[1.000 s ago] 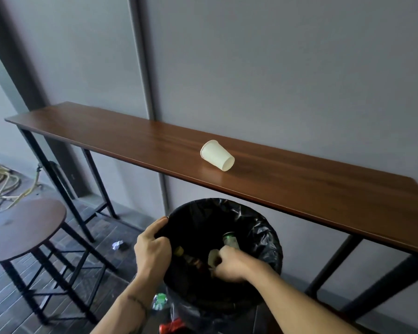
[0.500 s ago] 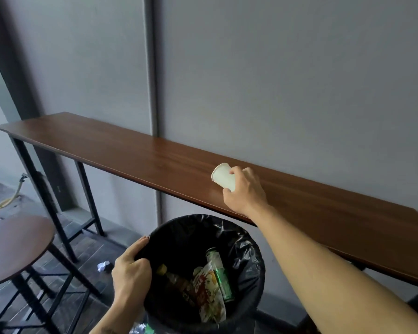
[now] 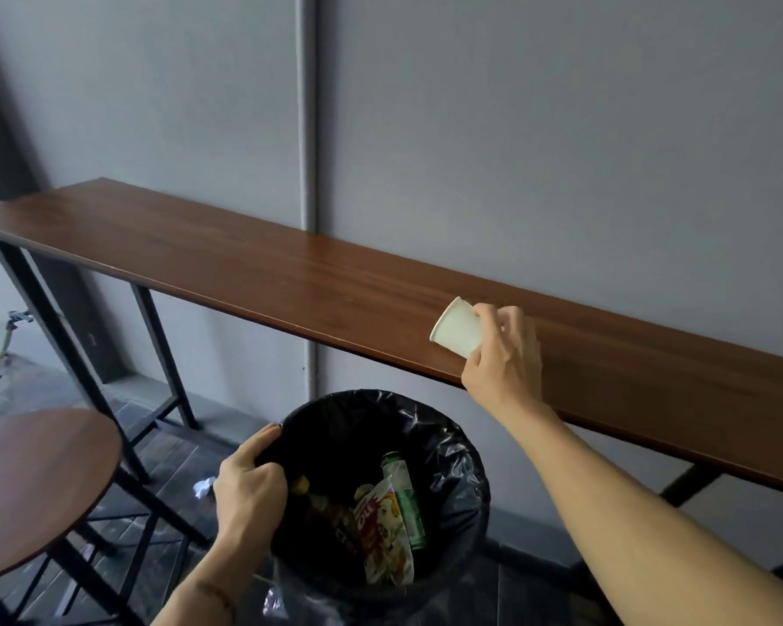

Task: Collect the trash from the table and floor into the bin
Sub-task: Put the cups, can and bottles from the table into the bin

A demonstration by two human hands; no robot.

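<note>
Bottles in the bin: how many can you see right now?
2. A dark bottle with a yellow cap lies left of the snack wrapper; a green bottle lies right of it. More may be hidden underneath.

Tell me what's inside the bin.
Inside the bin: a green can, a brown bottle and a printed snack wrapper. Anything beneath them is covered.

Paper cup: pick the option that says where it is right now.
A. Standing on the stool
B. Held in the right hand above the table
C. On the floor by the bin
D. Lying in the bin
B: the right hand grips the cup tilted over the table, while the left hand holds the rim of the bin.
</note>
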